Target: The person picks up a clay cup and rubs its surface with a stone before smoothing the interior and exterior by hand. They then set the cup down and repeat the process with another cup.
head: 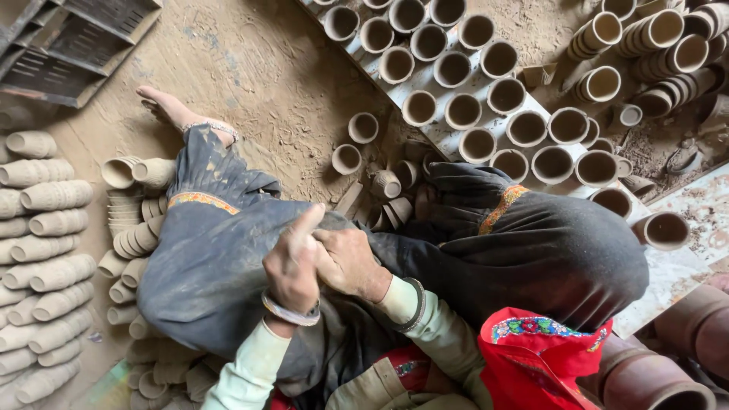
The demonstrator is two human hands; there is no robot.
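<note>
A red embroidered cloth [535, 353] is lying nearest the camera, at the near right, over the person's dark dusty trousers [250, 250]. The left hand [292, 262] and the right hand [345, 262] are meeting in the middle, on the lap. The left hand is closing loosely, with one finger pointing up; the right hand is curling against it. I cannot tell if either is holding something other than the dark cloth. Small clay cups [387, 182] are lying between the knees, just far of the hands. Rows of upright clay cups [463, 110] are standing on a board at the far right. Stacked pale cups [45, 228] are lying at the left.
</note>
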